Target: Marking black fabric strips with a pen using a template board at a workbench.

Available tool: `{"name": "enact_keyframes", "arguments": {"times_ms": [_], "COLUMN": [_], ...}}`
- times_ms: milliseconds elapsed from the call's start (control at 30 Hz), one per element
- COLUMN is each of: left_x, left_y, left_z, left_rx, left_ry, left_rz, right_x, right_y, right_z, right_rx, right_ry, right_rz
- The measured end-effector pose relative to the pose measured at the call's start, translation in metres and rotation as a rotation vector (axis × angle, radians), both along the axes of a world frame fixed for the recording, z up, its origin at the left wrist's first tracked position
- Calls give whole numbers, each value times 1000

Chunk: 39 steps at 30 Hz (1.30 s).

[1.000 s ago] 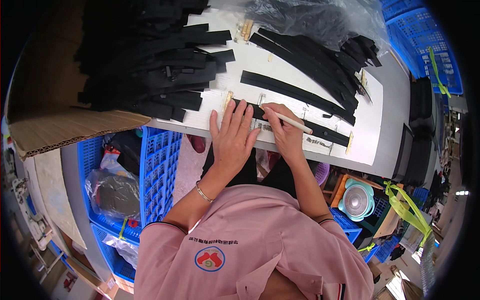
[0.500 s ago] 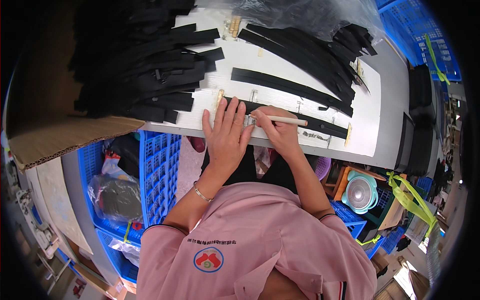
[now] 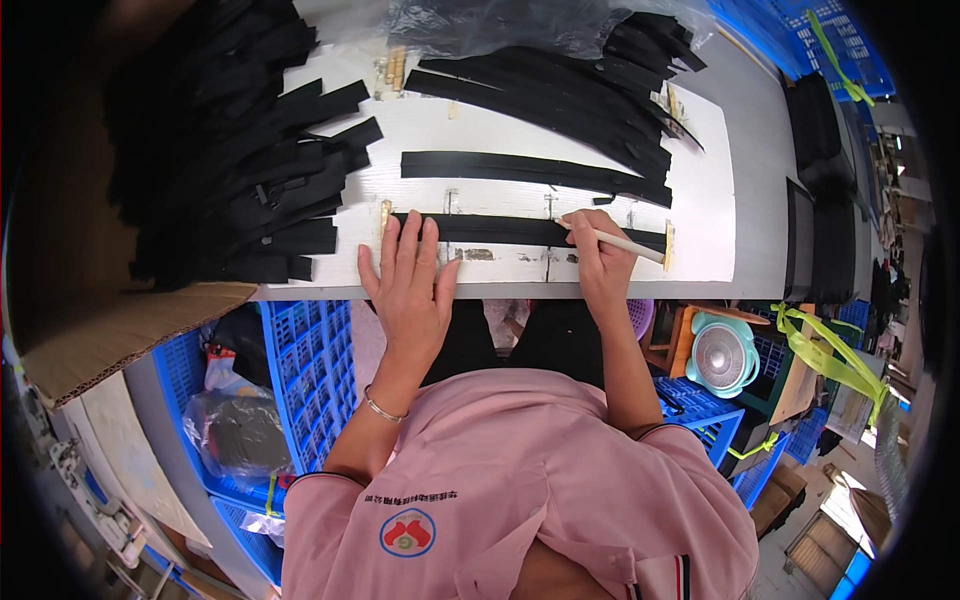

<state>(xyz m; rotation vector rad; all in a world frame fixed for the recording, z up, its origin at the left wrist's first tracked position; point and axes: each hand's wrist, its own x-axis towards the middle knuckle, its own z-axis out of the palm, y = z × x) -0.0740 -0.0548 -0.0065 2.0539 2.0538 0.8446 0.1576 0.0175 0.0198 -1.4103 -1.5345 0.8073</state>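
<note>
Lying beyond a pink shirt [image 3: 490, 430] with lettering [image 3: 410, 496] and a round emblem [image 3: 407, 533], a white board [image 3: 705, 225] is crowded at left by heaped black strips [image 3: 220, 150], a blue basket [image 3: 312, 365] below holds a plastic-wrapped bundle [image 3: 240, 430], and the nearest strip [image 3: 500, 230] runs under the left hand [image 3: 408, 300], flat and grasping nothing, to the right hand [image 3: 600, 265], pinching a pale pen [image 3: 630, 244].

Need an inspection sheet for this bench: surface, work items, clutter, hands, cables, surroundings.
Surface: white board with dark marks, on a grey table.
Work items: black strip near the board's front edge; white pen, tip at the strip.
Clutter: heaped strips at left, fanned strips and clear plastic behind.
Hands: left hand flat, fingers on the strip's left end; right hand gripping the pen.
Cables: nothing seen.
Surroundings: brown cardboard, blue crate at left.
</note>
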Motion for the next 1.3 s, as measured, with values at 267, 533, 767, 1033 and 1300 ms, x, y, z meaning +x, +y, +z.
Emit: {"name": "enact_keyframes", "arguments": {"times_ms": [267, 533, 767, 1033, 1300], "left_x": [0, 47, 77, 80, 81], "left_y": [0, 21, 43, 44, 45], "left_z": [5, 24, 16, 15, 13], "left_rx": [-39, 87, 143, 168, 173], "left_ry": [-19, -223, -328, -302, -311], "left_rz": [-18, -131, -174, -151, -173], "right_x": [1, 1, -1, 9, 16], "right_y": [4, 6, 5, 6, 5], "right_z": [-4, -10, -10, -9, -10], "right_rx": [66, 140, 169, 235, 255], "right_ry": [-122, -202, -176, -117, -157], "right_rz": [88, 63, 47, 177, 206]}}
